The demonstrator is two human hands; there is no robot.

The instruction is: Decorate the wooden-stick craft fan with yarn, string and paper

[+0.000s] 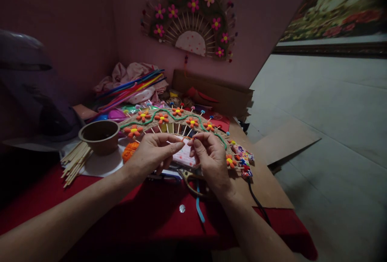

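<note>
Between both hands a short piece of orange yarn (pixel 188 137) is stretched, its ends pinched by the fingertips. My left hand (pixel 157 149) is closed on one end and my right hand (pixel 208 155) on the other, the two close together. Behind them lies a fan-shaped craft (pixel 155 121) with orange flowers, a wavy green cord, sticks and a white dotted centre (pixel 183 153), partly covered by the hands. An orange yarn ball (pixel 130 151) sits beside my left wrist. Scissors (pixel 189 181) lie below the hands.
A brown bowl (pixel 101 143) and wooden sticks (pixel 75 163) are at the left. Pipe cleaners (pixel 136 88) and cloth lie behind. A blue strip (pixel 199 209) and a small shiny disc (pixel 182 208) rest on the red cloth (pixel 145 221). Another flowered fan (pixel 190 24) hangs on the wall.
</note>
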